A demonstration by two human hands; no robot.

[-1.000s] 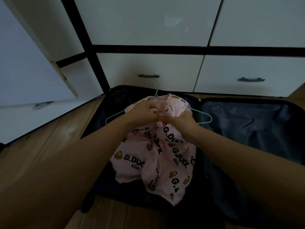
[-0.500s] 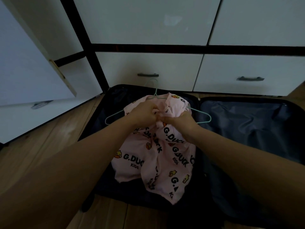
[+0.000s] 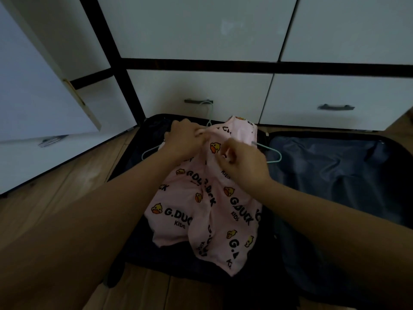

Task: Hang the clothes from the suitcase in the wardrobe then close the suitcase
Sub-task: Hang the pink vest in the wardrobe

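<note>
Two bare forearms reach in from the lower corners, with no sleeves over them. The left hand (image 3: 182, 139) and right hand (image 3: 244, 163) wear nothing: no gloves, rings, watch or bracelet show in this dim light.

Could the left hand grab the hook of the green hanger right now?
Probably yes. The hanger's hook sticks up bare just beyond the left hand, nothing covering it. But that hand is pinching the pink shirt, so it would have to let go first.
</note>
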